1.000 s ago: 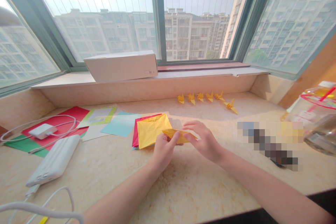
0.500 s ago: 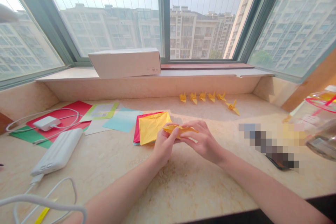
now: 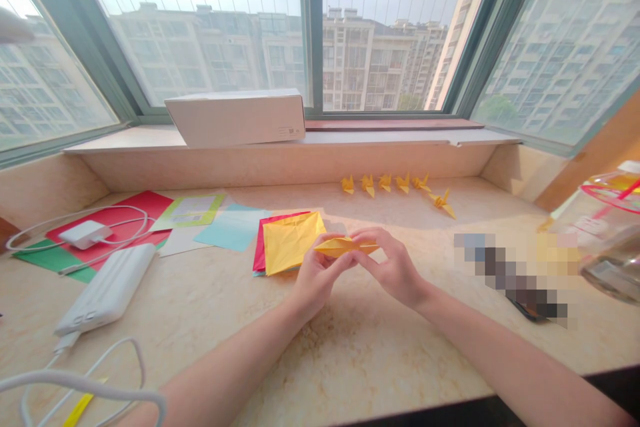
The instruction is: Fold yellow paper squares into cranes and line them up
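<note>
A partly folded yellow paper piece is held just above the marble counter between both hands. My left hand pinches its left end with thumb and fingers. My right hand grips its right end, fingers curled over the top. Directly behind the left hand lies a small stack of square sheets, yellow on top of red. A row of several finished yellow paper cranes stands near the back wall.
Coloured sheets, a white charger with cable and a white power bank lie at the left. A white box sits on the window sill. A clear jar stands at the right edge.
Both hands have drawn closer together on the yellow piece, the fingers now closed tighter over it. The view has shifted slightly.
</note>
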Demonstrator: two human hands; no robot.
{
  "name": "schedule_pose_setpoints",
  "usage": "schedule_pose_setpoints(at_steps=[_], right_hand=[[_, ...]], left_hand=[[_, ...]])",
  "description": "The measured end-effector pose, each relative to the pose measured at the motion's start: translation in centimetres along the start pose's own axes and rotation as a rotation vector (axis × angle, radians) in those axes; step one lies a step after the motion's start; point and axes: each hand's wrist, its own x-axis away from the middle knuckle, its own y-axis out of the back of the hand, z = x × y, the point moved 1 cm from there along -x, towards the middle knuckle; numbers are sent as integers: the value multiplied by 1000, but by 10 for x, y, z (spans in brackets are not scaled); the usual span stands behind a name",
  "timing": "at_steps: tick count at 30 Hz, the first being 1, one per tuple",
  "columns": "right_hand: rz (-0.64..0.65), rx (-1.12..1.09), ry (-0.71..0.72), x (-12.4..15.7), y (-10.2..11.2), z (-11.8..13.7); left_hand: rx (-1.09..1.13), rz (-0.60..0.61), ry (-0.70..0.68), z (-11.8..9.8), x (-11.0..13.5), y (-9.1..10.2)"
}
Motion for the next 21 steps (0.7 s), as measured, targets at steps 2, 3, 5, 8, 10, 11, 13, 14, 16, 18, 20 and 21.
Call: schedule_pose_setpoints(at_steps=[2, 3, 5, 8, 10, 11, 13, 14, 16, 18, 20, 21], right_hand=[[3, 13, 4, 0, 0, 0], [11, 15, 15, 0, 0, 0], [33, 8, 29, 0, 0, 0], [54, -4, 4, 0, 1, -4], [48, -12, -18, -1, 1, -7], [39, -21, -31, -1, 0, -8], [17, -49, -74, -1, 0, -9], [10, -65, -103, -1, -1, -9], [10, -97, -154, -1, -2, -9], [16, -122, -174, -1, -2, -8], [12, -132, -181, -1, -3, -6], [6, -134, -191, 0, -3, -6]], left_hand=[[1, -9, 8, 0, -1, 0], [0, -17, 11, 0, -1, 0], [-13, -42, 11, 0, -2, 1], [-48, -70, -2, 0, -4, 2], [-70, -62, -6, 0, -5, 2], [-81, -54, -7, 1, -5, 2], [-99, -48, -14, 2, -4, 2], [-104, -50, -17, 2, -4, 2], [-98, -65, -13, 4, -4, 1], [-62, -88, 4, 6, -4, 2], [-5, -104, 15, 8, -4, 2], [19, -103, 16, 9, -5, 2]])
